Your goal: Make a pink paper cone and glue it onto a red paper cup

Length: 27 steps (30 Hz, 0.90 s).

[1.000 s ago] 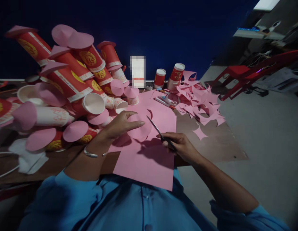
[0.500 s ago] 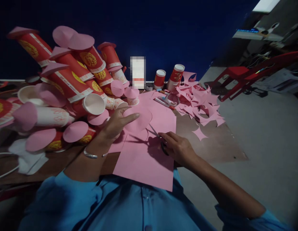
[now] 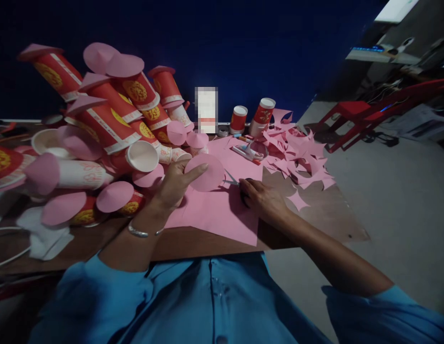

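Head cam: left hand (image 3: 175, 184) pinches a pink paper disc (image 3: 205, 172) at its edge, thumb under, fingers on top, lifted just above the pink sheet (image 3: 222, 212) on the table (image 3: 315, 215). Right hand (image 3: 262, 198) is curled around scissors (image 3: 232, 180), tips near the disc. I'd say short snips, turning the paper rather than the blades. Handles are buried in the hand and it's dim, so can't tell if the blades are apart.

Head view, single camera: worn high, faces forward and down, close over the counter (image 3: 317, 217); wall at 12 o'clock, floor at 3 o'clock.
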{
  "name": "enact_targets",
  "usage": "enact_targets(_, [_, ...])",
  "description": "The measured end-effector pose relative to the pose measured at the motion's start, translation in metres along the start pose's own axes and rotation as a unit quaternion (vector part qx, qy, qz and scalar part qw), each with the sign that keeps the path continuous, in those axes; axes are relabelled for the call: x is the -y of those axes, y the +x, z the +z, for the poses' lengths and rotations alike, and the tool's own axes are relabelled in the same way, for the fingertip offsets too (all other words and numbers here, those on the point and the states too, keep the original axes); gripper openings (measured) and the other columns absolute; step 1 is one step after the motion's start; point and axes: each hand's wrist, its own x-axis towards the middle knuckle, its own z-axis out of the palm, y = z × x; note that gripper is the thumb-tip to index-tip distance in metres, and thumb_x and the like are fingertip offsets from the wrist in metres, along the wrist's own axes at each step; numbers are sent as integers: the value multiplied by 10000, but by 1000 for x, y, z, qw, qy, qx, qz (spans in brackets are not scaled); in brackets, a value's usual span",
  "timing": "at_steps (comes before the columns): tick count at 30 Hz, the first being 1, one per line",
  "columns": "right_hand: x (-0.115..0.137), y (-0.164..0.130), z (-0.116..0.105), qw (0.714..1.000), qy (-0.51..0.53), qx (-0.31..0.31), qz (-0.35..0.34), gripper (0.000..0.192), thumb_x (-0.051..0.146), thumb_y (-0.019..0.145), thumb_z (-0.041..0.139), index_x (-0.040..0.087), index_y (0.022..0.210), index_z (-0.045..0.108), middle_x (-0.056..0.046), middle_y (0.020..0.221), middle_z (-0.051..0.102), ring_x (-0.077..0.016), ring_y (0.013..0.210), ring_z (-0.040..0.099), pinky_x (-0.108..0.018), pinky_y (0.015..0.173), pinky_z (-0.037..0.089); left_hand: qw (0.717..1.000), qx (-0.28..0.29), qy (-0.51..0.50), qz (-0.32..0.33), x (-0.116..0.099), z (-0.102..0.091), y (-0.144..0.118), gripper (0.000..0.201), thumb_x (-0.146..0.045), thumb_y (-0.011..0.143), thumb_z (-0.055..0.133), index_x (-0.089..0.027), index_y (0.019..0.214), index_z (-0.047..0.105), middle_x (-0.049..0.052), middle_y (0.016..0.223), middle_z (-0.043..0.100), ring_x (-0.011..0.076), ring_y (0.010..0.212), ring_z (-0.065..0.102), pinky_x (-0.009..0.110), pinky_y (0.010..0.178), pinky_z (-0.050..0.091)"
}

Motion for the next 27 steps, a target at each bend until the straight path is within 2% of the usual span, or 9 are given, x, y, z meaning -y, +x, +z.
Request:
enact_targets(2, [-5,10,-2,993,107,-38,40,414,241,993,593,196,1398,665,-161,1234,764,-270,1001,738,-368,812,583,1000,-5,-2,5,2,0,0,380,-510,727,913,-181,873,790,32,860,739,195,853,671,350,839,564])
enact_targets(4, [-8,22,-5,954,276,-84,80,366,339,988,629,202,1317,708,-123,1089,780,-239,914,730,-360,773,574,1000,-7,-13,5,2,2,0,378,-507,733,913,-186,893,794,34,872,750,196,861,681,347,840,573])
enact_targets(6, [-4,34,-9,870,471,-91,113,425,482,935,722,207,1260,722,-76,975,766,-210,855,716,-330,712,561,1000,-1,-26,-2,2,5,-1,392,-522,735,911,-186,900,795,39,864,759,200,851,690,344,818,585])
enact_targets(8, [6,46,-13,786,600,-79,124,496,524,829,840,231,1214,729,-38,962,751,-182,843,705,-298,683,547,1000,8,-27,-10,2,8,-2,407,-543,751,897,-183,913,799,48,860,771,206,839,699,345,799,595])
enact_targets(11, [23,62,-13,709,696,-52,100,537,480,701,943,249,1142,740,10,923,719,-135,802,677,-265,684,537,1000,13,-5,-12,7,9,-3,408,-564,799,858,-181,930,806,59,888,789,207,842,710,349,809,599])
enact_targets(13, [32,70,-8,692,714,-31,95,552,457,651,972,247,1106,742,34,872,693,-120,757,666,-256,669,528,1000,7,17,-16,11,7,-3,400,-567,824,839,-180,918,803,59,901,793,204,841,711,345,810,593])
enact_targets(16, [36,77,3,687,718,-17,109,534,436,645,974,238,1079,734,53,781,673,-115,699,647,-260,657,518,999,-6,41,-22,13,5,-3,388,-561,832,834,-179,885,792,57,915,795,205,847,713,343,810,584])
enact_targets(21, [29,81,16,669,731,-34,127,495,383,625,983,238,1035,748,75,719,651,-88,625,568,-245,622,480,998,15,27,-50,8,6,-3,393,-570,822,827,-180,824,777,60,828,766,231,858,703,356,784,567])
enact_targets(27, [14,79,6,683,718,-57,116,447,352,600,990,247,982,782,68,751,651,-89,646,586,-243,624,508,998,25,-6,-57,12,5,1,444,-606,835,798,-203,682,688,16,654,650,186,710,620,326,688,518])
